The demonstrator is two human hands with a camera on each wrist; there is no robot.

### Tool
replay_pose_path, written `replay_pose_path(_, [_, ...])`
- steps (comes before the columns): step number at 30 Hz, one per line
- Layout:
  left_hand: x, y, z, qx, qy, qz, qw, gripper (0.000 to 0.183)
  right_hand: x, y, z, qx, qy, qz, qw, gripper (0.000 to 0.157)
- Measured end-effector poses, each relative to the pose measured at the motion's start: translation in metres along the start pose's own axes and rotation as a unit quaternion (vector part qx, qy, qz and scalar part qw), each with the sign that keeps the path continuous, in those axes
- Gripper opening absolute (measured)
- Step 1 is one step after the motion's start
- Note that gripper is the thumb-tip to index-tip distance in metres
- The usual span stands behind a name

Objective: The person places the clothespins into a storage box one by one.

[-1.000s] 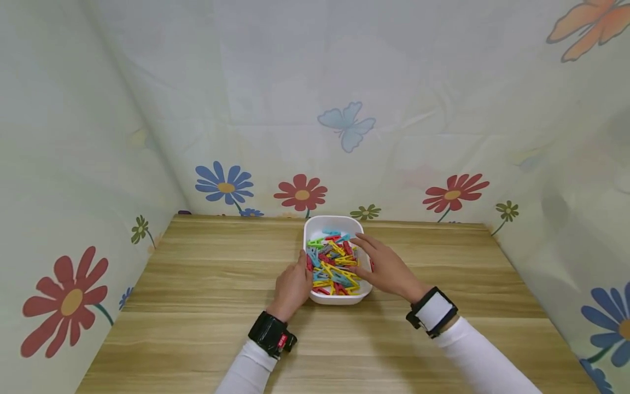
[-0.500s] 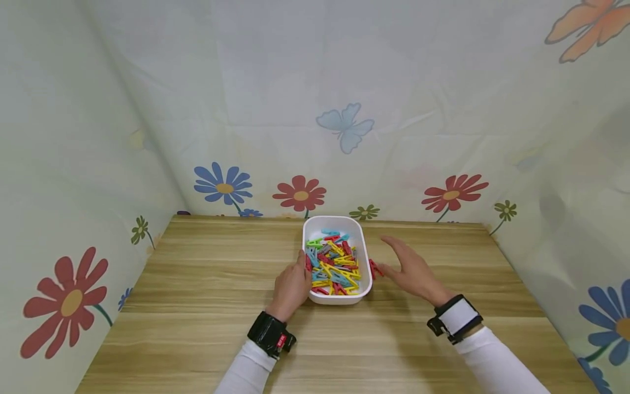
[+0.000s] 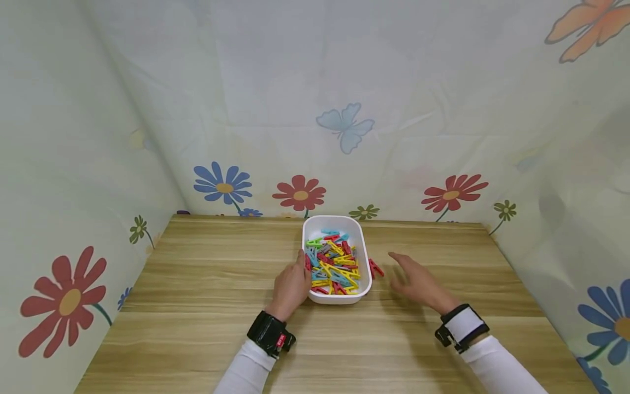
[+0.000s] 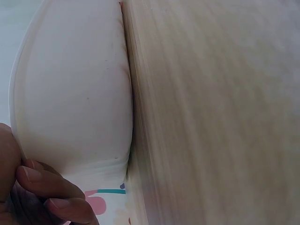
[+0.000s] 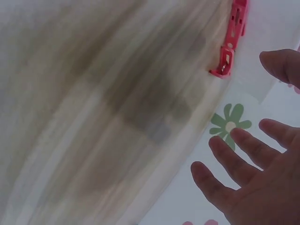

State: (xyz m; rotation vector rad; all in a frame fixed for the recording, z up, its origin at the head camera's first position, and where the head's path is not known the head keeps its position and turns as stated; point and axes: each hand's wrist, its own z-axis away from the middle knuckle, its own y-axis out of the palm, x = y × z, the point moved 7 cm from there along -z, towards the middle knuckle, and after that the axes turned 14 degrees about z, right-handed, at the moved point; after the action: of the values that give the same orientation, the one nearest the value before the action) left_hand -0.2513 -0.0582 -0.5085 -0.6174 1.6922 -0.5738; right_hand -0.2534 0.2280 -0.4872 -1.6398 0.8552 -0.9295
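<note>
A white plastic bin (image 3: pixel 339 300) stands on the wooden table with several clothespins (image 3: pixel 334 268) heaped inside, in yellow, red, blue, green and grey. My left hand (image 3: pixel 291 287) grips the bin's left side; in the left wrist view its fingers (image 4: pixel 51 185) curl by the rim. A single red clothespin (image 3: pixel 375 268) lies on the table against the bin's right side, and also appears at the top of the right wrist view. To the right of that clothespin, my right hand (image 3: pixel 418 282) hovers over the table, fingers spread and holding nothing.
The wooden table (image 3: pixel 221 328) runs back to a pale cloth backdrop (image 3: pixel 275 82) printed with flowers and butterflies. More of the cloth hangs along both sides. Black straps with small devices (image 3: pixel 270 332) are around both wrists.
My right hand has withdrawn from above the bin, moving right and leaving the red clothespin beside the bin uncovered. My left hand and the bin have stayed in place.
</note>
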Motion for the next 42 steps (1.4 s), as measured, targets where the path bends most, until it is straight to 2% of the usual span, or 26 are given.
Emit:
replay_pose_path(4, [0.0, 0.0, 0.0, -0.001, 0.002, 0.0, 1.0, 0.057, -0.002, 0.019, 0.001, 0.032, 0.011, 0.004, 0.999, 0.069])
replay_pose_path(8, [-0.001, 0.0, 0.001, -0.003, 0.004, 0.0, 1.0, 0.057, 0.003, 0.033, 0.001, 0.033, -0.008, 0.01, 0.999, 0.068])
replay_pose_path(14, [0.0, 0.0, 0.001, -0.006, 0.007, -0.004, 0.9999, 0.056, 0.014, 0.037, 0.001, 0.04, -0.016, 0.001, 0.999, 0.066])
replay_pose_path(17, [0.0, 0.0, 0.001, -0.005, 0.006, -0.002, 1.0, 0.056, 0.018, 0.036, 0.001, 0.029, -0.026, 0.011, 0.999, 0.064])
replay_pose_path(25, [-0.001, 0.0, 0.001, 0.001, 0.0, 0.002, 1.0, 0.057, 0.021, 0.037, 0.002, 0.018, -0.021, 0.027, 0.999, 0.033])
replay_pose_path(29, [0.0, 0.0, 0.001, 0.0, 0.002, 0.002, 1.0, 0.057, 0.019, 0.039, 0.003, 0.006, -0.026, 0.034, 0.999, 0.026])
replay_pose_path(32, [0.0, 0.001, 0.001, -0.002, 0.005, 0.0, 1.0, 0.057, 0.019, 0.037, 0.003, -0.019, -0.028, 0.032, 0.999, 0.031])
replay_pose_path(35, [-0.001, 0.0, 0.001, -0.004, 0.009, -0.005, 0.9999, 0.056, 0.019, 0.035, 0.002, -0.038, -0.026, 0.03, 0.998, 0.044])
replay_pose_path(38, [-0.001, 0.0, 0.001, -0.003, 0.008, -0.006, 1.0, 0.056, 0.022, 0.033, 0.0, -0.034, -0.027, 0.042, 0.998, 0.057])
replay_pose_path(42, [0.0, 0.0, 0.0, -0.001, 0.004, -0.004, 1.0, 0.057, 0.026, 0.035, -0.003, -0.009, -0.032, 0.056, 0.998, 0.057])
